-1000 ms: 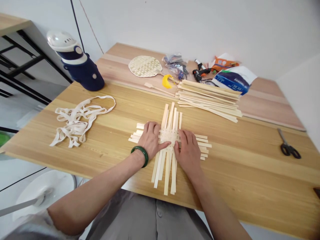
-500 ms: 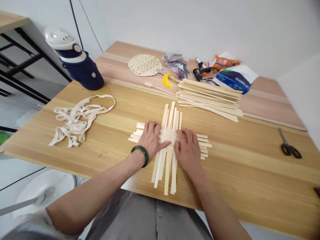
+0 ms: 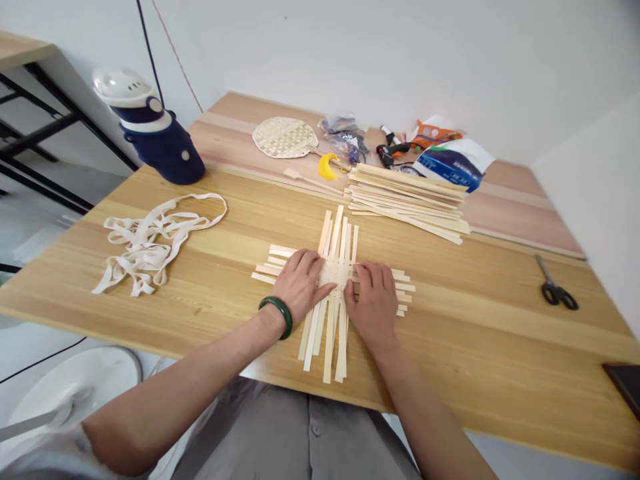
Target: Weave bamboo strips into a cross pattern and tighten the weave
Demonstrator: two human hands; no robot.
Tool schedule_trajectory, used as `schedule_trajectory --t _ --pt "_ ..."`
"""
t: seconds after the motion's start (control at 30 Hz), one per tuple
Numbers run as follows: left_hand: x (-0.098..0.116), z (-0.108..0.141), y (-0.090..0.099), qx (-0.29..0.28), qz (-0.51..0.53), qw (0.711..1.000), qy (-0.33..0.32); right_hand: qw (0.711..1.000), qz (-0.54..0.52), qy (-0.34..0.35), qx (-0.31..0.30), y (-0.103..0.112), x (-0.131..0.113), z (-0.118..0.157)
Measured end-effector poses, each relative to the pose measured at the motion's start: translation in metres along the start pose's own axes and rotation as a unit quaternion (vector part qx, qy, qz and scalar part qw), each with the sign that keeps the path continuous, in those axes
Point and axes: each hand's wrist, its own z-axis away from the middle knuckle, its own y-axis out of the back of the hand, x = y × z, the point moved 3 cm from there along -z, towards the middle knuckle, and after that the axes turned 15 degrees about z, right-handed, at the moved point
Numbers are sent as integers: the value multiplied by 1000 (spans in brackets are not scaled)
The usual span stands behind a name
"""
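A cross-shaped weave of flat pale bamboo strips (image 3: 337,272) lies on the table in front of me, its loose ends fanning out on all four sides. My left hand (image 3: 300,283), with a dark green bangle (image 3: 283,315) at the wrist, rests on the weave's left side. Its thumb stretches toward the woven middle, apart from the fingers. On the right side, my right hand (image 3: 373,300) presses down with bent fingers over the strips, its thumb spread from them at the weave's edge. Part of the side strips is hidden under both hands.
Behind the weave lies a stack of bamboo strips (image 3: 407,200). A woven fan (image 3: 285,138), a yellow object (image 3: 327,167), a glue gun (image 3: 393,153) and a blue packet (image 3: 453,167) stand farther back. White tape (image 3: 155,250) and a blue jug (image 3: 167,150) are left, scissors (image 3: 556,287) right.
The view has shifted slightly, so the whole scene sits a little differently. Both hands stay on the weave, with only slight movement of the fingers.
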Motion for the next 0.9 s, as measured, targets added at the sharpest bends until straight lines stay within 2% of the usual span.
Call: schedule_trajectory --t 0.17,0.33,0.63,0.9 --pt "-4 9 2 2 16 1000 4 1000 11 4 -1 -1 0 0" --pt "-10 5 -3 -7 9 1000 29 1000 2 7 -23 -4 0 1" --pt "-1 3 -7 -10 -77 995 62 1000 -13 10 -25 -7 0 -1" --pt "-6 3 -10 4 -41 997 70 999 -10 17 -35 -10 0 -1"
